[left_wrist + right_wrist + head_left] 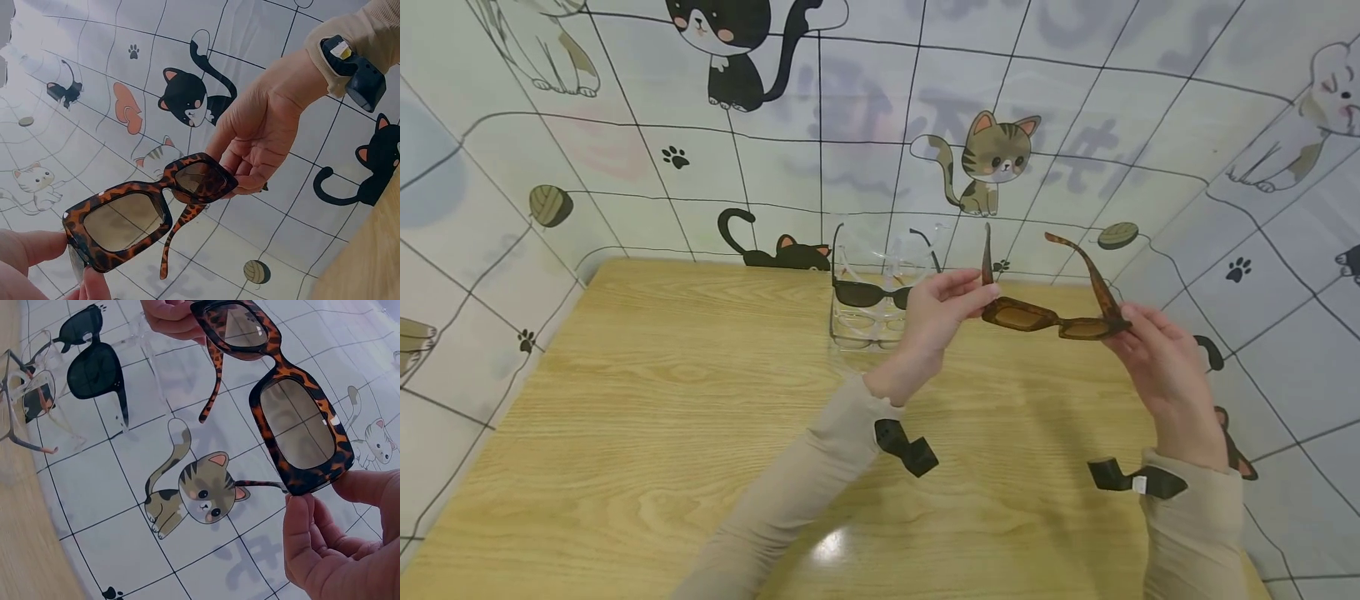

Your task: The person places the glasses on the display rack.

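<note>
A pair of tortoiseshell sunglasses (1020,315) with brown lenses is held up above the table between both hands, its temples unfolded and pointing toward the back wall. My left hand (942,321) pinches the frame's left corner by the hinge. At the opposite corner, my right hand (1165,358) grips the other hinge between thumb and fingers. The right wrist view shows the sunglasses (300,425) tilted, with the right thumb and fingertips at the lower corner. In the left wrist view, the right hand (265,131) is at the far corner.
Behind the left hand, a clear stand (891,265) carries black sunglasses (859,294) and clear-framed eyeglasses (853,342) in tiers. It stands at the back of the wooden table (647,417), near a cat-print cloth wall (865,175). Similar cloth rises on both sides.
</note>
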Available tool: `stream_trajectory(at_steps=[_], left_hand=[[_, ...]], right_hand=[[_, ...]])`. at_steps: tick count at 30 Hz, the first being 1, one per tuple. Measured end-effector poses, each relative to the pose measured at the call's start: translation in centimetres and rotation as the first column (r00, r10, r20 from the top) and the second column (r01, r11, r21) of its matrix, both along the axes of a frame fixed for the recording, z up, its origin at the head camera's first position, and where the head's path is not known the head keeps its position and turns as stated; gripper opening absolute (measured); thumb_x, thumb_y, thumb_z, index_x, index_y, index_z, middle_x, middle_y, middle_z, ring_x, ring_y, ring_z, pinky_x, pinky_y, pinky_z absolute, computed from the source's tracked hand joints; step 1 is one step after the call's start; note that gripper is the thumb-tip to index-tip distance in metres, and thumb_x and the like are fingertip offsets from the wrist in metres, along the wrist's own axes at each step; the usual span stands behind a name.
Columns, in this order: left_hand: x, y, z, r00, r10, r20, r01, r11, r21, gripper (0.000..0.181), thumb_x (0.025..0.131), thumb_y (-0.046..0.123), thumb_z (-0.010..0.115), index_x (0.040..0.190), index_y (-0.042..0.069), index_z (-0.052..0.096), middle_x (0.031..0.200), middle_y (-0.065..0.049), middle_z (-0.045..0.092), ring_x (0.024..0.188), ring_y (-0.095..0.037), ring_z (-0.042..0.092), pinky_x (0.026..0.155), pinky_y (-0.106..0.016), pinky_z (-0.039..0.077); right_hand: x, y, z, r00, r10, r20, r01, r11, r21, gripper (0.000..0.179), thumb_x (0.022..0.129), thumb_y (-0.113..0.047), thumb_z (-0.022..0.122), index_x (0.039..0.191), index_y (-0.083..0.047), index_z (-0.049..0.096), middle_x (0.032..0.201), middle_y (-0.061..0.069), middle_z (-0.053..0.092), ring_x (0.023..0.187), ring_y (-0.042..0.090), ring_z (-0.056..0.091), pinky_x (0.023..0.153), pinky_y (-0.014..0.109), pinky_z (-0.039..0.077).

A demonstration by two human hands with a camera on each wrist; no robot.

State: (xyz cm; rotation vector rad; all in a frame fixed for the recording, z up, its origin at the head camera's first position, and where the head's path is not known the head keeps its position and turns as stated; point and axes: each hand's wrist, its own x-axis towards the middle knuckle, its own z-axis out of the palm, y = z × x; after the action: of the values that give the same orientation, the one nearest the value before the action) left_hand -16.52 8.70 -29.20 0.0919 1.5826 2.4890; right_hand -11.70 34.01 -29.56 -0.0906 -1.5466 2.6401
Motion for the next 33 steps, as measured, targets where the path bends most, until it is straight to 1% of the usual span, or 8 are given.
stream_trajectory(at_steps=[4,8,10,13,19,26,29,33], left_hand=[[0.0,-0.7,0.4,1.0,0.023,0.0,-0.023,1.0,-0.002,0.029,0.082,0.004,0.072,0.109,-0.002,0.065,0.085,-0.001,0.062,0.072,-0.009,0.06,0.075,-0.028,0.055],[-0.2,-1.5,0.8,0.999,0.038,-0.018,-0.038,0.999,-0.011,0.03,0.082,0.004,0.071,0.111,-0.002,0.064,0.087,-0.003,0.063,0.072,-0.008,0.06,0.077,-0.03,0.055],[-0.2,-1.9,1.1,0.999,0.042,-0.033,-0.043,0.999,-0.02,0.03,0.083,0.004,0.07,0.112,-0.003,0.063,0.089,-0.004,0.063,0.073,-0.008,0.06,0.076,-0.028,0.055],[-0.3,-2.6,1.4,0.998,0.05,-0.037,-0.051,0.998,-0.026,0.031,0.084,0.004,0.069,0.114,-0.003,0.063,0.09,-0.004,0.063,0.073,-0.008,0.06,0.076,-0.026,0.054],[-0.5,-3.9,2.0,0.997,0.069,-0.031,-0.07,0.998,-0.01,0.032,0.085,0.005,0.069,0.115,-0.002,0.062,0.092,-0.003,0.062,0.076,-0.008,0.06,0.075,-0.023,0.053],[-1.0,-5.7,2.3,0.993,0.103,-0.05,-0.103,0.995,-0.002,0.03,0.085,0.004,0.068,0.114,-0.002,0.063,0.094,-0.003,0.064,0.076,-0.009,0.061,0.076,-0.024,0.053],[-1.1,-6.4,2.4,0.992,0.115,-0.05,-0.115,0.993,0.007,0.03,0.085,0.004,0.068,0.114,-0.003,0.063,0.092,-0.002,0.063,0.076,-0.009,0.061,0.075,-0.023,0.053],[-1.4,-7.5,2.4,0.988,0.141,-0.057,-0.141,0.99,0.006,0.03,0.085,0.004,0.068,0.114,-0.003,0.063,0.091,-0.001,0.063,0.076,-0.009,0.061,0.074,-0.021,0.052]], right_hand=[[-0.4,-0.7,0.4,1.0,0.018,-0.008,-0.018,1.0,-0.009,0.013,0.093,0.001,0.054,0.093,0.003,0.066,0.089,0.01,0.067,0.078,0.018,0.064,0.072,0.026,0.055],[-0.9,-1.5,0.7,0.999,0.031,-0.038,-0.03,0.999,0.013,0.012,0.093,0.0,0.054,0.095,0.002,0.066,0.091,0.009,0.066,0.079,0.017,0.063,0.072,0.025,0.054],[-1.1,-1.9,0.9,0.998,0.038,-0.057,-0.037,0.999,0.017,0.012,0.093,0.0,0.053,0.095,0.003,0.066,0.09,0.009,0.066,0.079,0.017,0.063,0.072,0.024,0.054],[-1.5,-2.5,1.1,0.996,0.049,-0.07,-0.048,0.999,0.019,0.013,0.093,0.0,0.053,0.094,0.003,0.066,0.09,0.009,0.066,0.079,0.017,0.064,0.072,0.024,0.054],[-2.3,-3.8,1.6,0.996,0.059,-0.061,-0.057,0.997,0.047,0.011,0.092,-0.002,0.057,0.095,0.002,0.066,0.091,0.009,0.066,0.079,0.016,0.063,0.072,0.024,0.054],[-3.5,-5.5,2.1,0.992,0.091,-0.091,-0.086,0.994,0.06,0.009,0.091,-0.003,0.058,0.094,0.003,0.066,0.089,0.01,0.066,0.078,0.017,0.063,0.071,0.023,0.054],[-4.1,-6.2,2.2,0.99,0.102,-0.094,-0.098,0.994,0.044,0.009,0.091,-0.002,0.059,0.092,0.003,0.066,0.087,0.009,0.066,0.077,0.017,0.063,0.071,0.023,0.054],[-4.7,-7.3,2.2,0.989,0.115,-0.089,-0.11,0.992,0.058,0.007,0.09,-0.003,0.061,0.09,0.001,0.067,0.086,0.008,0.066,0.076,0.016,0.063,0.071,0.022,0.054]])
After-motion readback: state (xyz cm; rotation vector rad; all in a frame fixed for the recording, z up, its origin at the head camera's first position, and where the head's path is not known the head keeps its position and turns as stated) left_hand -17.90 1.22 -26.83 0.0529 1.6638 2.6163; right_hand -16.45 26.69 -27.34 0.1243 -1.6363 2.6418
